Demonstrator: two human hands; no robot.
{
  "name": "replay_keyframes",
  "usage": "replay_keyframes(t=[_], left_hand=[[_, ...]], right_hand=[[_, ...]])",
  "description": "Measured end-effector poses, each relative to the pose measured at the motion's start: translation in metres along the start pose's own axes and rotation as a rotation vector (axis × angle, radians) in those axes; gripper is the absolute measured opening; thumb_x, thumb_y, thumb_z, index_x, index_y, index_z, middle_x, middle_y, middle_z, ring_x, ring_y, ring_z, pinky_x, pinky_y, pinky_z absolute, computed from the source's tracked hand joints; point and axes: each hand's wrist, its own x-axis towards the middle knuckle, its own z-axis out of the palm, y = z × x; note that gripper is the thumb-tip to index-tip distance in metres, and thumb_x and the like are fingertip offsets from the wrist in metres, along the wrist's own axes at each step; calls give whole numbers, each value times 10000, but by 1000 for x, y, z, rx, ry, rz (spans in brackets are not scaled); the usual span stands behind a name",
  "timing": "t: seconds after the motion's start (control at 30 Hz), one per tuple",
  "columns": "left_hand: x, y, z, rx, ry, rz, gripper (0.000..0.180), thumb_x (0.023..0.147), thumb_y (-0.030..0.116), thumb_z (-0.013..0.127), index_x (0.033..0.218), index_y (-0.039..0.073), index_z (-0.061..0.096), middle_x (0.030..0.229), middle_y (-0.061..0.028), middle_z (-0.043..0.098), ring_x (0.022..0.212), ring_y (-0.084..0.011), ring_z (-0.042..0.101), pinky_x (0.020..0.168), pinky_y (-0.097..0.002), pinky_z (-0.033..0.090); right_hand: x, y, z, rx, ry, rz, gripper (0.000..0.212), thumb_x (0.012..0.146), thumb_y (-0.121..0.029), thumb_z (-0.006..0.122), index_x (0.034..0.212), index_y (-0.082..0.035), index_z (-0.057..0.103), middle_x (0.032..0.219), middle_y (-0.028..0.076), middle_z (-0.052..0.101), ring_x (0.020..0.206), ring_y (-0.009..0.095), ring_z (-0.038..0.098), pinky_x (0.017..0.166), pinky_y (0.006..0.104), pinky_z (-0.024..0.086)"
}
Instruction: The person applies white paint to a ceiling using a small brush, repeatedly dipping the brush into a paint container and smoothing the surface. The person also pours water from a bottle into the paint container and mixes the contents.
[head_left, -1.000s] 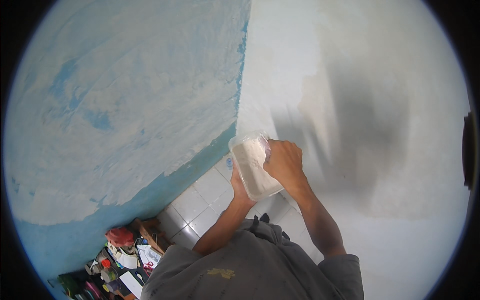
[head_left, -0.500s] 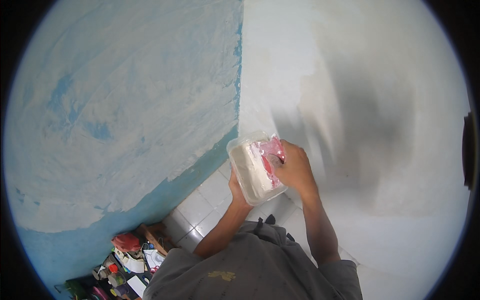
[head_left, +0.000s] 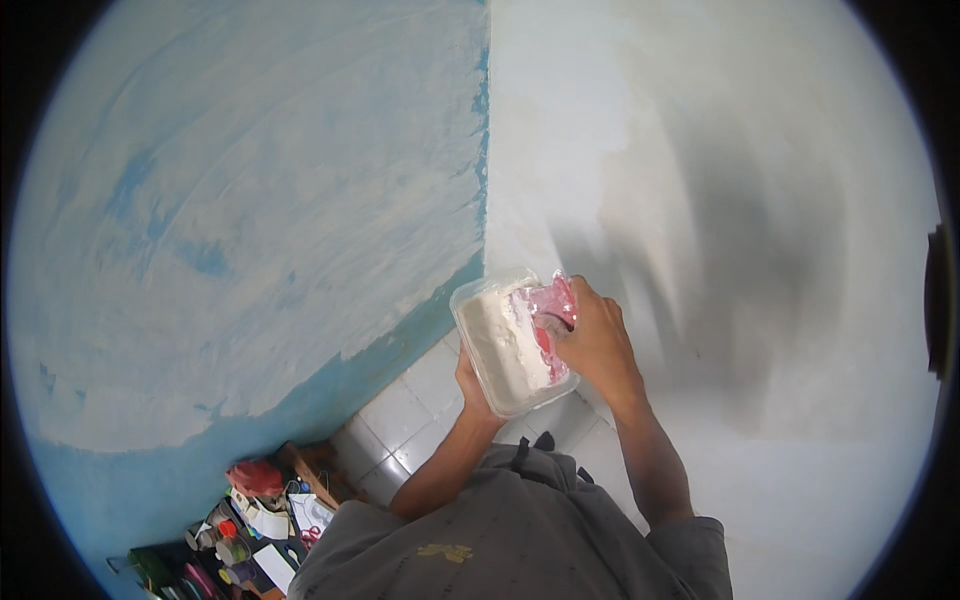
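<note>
My left hand (head_left: 474, 388) supports a clear plastic tub (head_left: 512, 412) from its left side and below, most of its fingers hidden behind the tub. Off-white putty (head_left: 494, 335) lies inside, thicker toward the middle. In my right hand (head_left: 602, 340) is a red putty scraper (head_left: 553, 298), gripped at the tub's right side. White paste smears its surface, and its lower edge meets the putty. The tub is tilted toward me, in front of the wall corner.
On the left stands a blue wall (head_left: 250, 200) unevenly coated with white; a white wall (head_left: 580, 120) with damp-looking grey patches and shadows is on the right. White floor tiles (head_left: 390, 415) show below. A cluttered table (head_left: 255, 540) with jars, papers and scissors sits lower left.
The scraper and my right hand have shifted slightly to the right against the tub. The tub has barely moved, and both hands keep their hold.
</note>
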Motion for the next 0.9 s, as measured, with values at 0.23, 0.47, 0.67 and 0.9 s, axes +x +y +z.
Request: replay_keyframes(t=[0.23,0.47,0.67,0.9], left_hand=[[-5,-5,0,-19,21,2,645,978,543,354,1443,98,390,1357,-149,516,1206,-324,550,997,-494,474],[-7,-5,7,15,30,20,657,975,549,359,1448,94,379,1382,-150,492,1234,-324,532,1004,-500,473],[-6,-3,3,23,27,17,666,973,559,358,1449,94,378,1388,-151,488,1230,-328,532,993,-490,475],[-3,-4,-6,24,-31,31,712,972,608,325,1477,106,344,1440,-135,455,1290,-319,486,1073,-494,409]], right_hand=[[-4,-2,1,-39,-49,-1,308,808,-144,721,1027,15,574,891,235,660,872,439,608,813,484,464],[-5,1,6,-22,-32,-80,288,817,-132,697,1022,27,573,855,242,651,823,453,613,780,484,472],[-2,-3,-1,-35,-14,-44,323,820,-126,688,1069,40,566,833,245,645,834,456,611,789,494,465],[-1,2,1,-113,82,-131,337,801,-86,671,1084,48,545,795,243,643,772,446,617,738,494,478]])
